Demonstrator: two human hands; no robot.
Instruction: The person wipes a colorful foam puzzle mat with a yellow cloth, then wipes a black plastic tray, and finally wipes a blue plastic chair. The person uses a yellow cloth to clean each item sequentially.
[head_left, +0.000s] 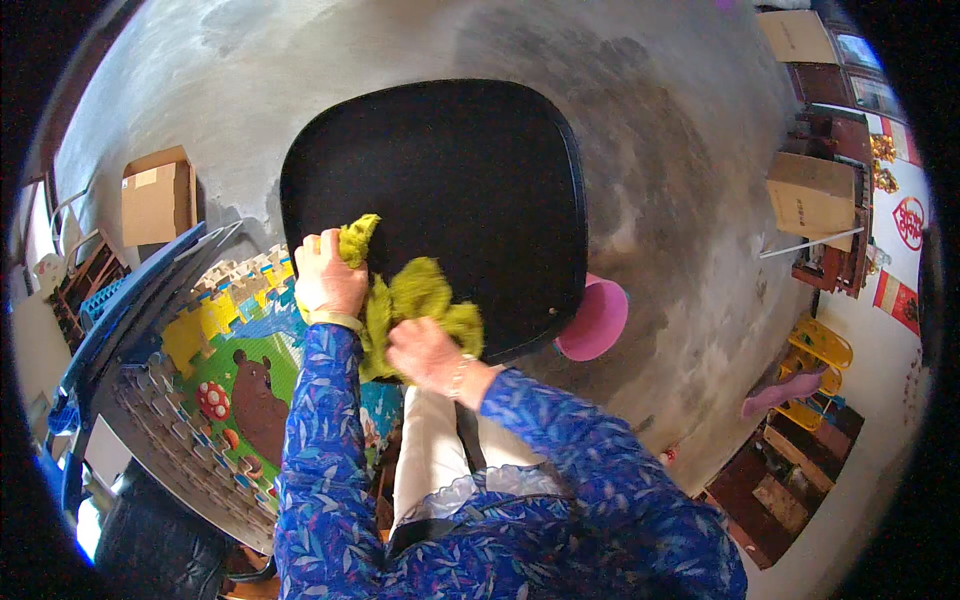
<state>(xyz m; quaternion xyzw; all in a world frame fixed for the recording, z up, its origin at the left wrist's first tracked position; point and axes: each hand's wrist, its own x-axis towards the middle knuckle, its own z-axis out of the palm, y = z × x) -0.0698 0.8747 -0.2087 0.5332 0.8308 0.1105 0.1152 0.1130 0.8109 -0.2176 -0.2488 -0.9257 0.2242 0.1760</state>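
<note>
A black table with rounded corners (442, 165) stands before me. Over its near left part, a crumpled yellow-green cloth (424, 289) is bunched between my hands. My left hand (330, 277) grips one end of it at the table's left edge, and a tuft sticks out past the fingers. My right hand (427, 352), somewhat blurred, is closed on the cloth close to the near edge. Folds of cloth hide part of the tabletop there. A small light speck (553, 310) shows on the black surface near its right corner.
A pink bucket (596, 319) stands at the table's right corner. Foam play mats with a bear picture (259, 390) are at the left, beside a blue folded frame (124, 315). A cardboard box (159, 199) sits farther left; wooden furniture and another carton (814, 195) line the right wall.
</note>
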